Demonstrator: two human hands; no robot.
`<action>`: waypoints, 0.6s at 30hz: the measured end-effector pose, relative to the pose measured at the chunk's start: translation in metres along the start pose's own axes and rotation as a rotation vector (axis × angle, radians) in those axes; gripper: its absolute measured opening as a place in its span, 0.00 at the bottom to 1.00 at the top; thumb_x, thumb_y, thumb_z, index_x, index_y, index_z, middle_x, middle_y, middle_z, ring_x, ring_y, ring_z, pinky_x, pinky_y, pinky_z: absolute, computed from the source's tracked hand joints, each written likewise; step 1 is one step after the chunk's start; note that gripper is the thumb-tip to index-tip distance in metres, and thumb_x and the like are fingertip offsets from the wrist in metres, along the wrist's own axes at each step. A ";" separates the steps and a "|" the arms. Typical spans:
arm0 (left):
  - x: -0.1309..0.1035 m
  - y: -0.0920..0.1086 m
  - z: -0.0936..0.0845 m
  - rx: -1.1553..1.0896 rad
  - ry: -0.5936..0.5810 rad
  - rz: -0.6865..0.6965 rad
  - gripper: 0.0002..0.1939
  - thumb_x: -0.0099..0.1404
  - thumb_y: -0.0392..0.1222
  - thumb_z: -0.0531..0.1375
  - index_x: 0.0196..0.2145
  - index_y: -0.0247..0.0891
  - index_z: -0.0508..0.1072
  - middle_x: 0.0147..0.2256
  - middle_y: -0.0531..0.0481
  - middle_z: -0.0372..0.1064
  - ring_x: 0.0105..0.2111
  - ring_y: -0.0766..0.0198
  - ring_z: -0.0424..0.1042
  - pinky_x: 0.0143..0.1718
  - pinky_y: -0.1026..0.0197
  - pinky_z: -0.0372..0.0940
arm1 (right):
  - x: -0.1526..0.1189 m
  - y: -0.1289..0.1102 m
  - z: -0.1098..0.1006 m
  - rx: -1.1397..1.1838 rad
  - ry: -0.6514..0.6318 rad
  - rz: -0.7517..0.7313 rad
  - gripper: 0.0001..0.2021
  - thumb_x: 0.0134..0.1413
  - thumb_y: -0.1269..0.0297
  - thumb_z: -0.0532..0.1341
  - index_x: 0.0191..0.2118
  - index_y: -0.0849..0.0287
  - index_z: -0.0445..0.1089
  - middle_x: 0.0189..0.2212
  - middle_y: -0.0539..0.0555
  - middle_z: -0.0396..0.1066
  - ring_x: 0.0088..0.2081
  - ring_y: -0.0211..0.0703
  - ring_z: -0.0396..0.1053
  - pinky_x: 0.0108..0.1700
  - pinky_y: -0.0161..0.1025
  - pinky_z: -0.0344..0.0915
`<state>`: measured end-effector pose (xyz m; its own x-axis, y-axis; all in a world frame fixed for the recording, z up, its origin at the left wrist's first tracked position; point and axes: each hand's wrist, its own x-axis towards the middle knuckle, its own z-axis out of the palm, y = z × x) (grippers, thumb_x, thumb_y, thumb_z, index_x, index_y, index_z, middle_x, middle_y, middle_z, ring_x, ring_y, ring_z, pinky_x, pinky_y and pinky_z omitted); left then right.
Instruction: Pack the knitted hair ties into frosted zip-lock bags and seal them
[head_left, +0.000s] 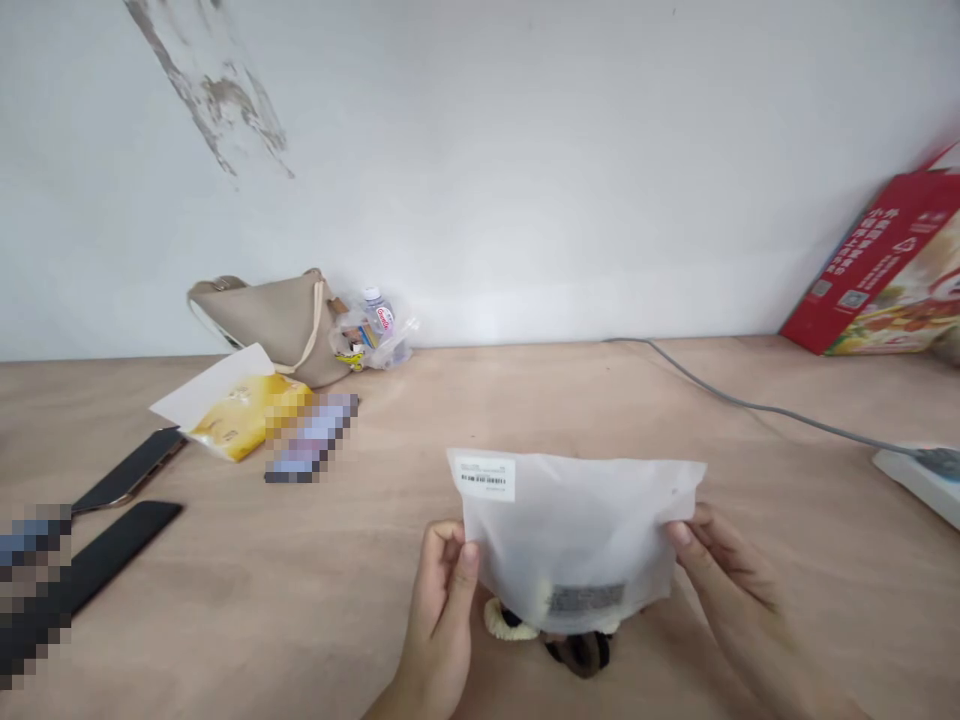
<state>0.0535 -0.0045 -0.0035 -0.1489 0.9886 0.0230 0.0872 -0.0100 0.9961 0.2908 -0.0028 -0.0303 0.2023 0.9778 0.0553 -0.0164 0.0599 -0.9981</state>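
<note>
A frosted, see-through plastic bag (577,520) is stretched between my two hands above the wooden table. It carries a white barcode label at its upper left and a dark printed block low down. My left hand (442,600) pinches the bag's left side between thumb and fingers. On the right side, my right hand (724,575) grips the other edge in the same way. Below the bag, a cream fuzzy ring (510,620) and a dark brown-black fuzzy ring (581,655), which look like hair ties, lie on the table, partly hidden by it.
At the back left are a beige bag (262,315), a clear plastic bag with a bottle (379,315), a yellow packet (247,410) and several phones, one black (124,470). A grey cable (735,400) runs to a white power strip (919,485). A red box (885,265) leans at the right.
</note>
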 end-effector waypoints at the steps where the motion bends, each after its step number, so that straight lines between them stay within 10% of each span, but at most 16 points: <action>1: 0.007 -0.001 0.001 -0.003 -0.001 0.015 0.18 0.61 0.59 0.57 0.28 0.40 0.65 0.25 0.55 0.63 0.28 0.64 0.63 0.31 0.65 0.61 | 0.005 -0.002 0.003 0.015 0.007 0.004 0.11 0.55 0.51 0.59 0.34 0.53 0.71 0.29 0.51 0.73 0.30 0.44 0.70 0.30 0.35 0.69; 11: 0.068 -0.001 0.022 -0.173 0.093 0.101 0.17 0.58 0.56 0.60 0.28 0.40 0.63 0.26 0.57 0.62 0.29 0.67 0.63 0.34 0.66 0.60 | 0.075 -0.014 0.017 0.042 0.057 -0.075 0.15 0.51 0.46 0.61 0.33 0.53 0.69 0.30 0.49 0.71 0.33 0.42 0.68 0.31 0.34 0.65; 18: 0.113 -0.017 0.029 -0.294 0.160 -0.187 0.10 0.59 0.47 0.57 0.29 0.40 0.62 0.29 0.52 0.68 0.28 0.65 0.70 0.31 0.62 0.64 | 0.088 0.006 0.035 0.003 -0.113 -0.043 0.25 0.58 0.41 0.50 0.45 0.54 0.71 0.41 0.55 0.75 0.43 0.50 0.72 0.48 0.49 0.67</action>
<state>0.0635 0.1121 -0.0201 -0.2891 0.9417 -0.1720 -0.2385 0.1032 0.9656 0.2742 0.0903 -0.0302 0.0915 0.9907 0.1011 -0.0130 0.1027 -0.9946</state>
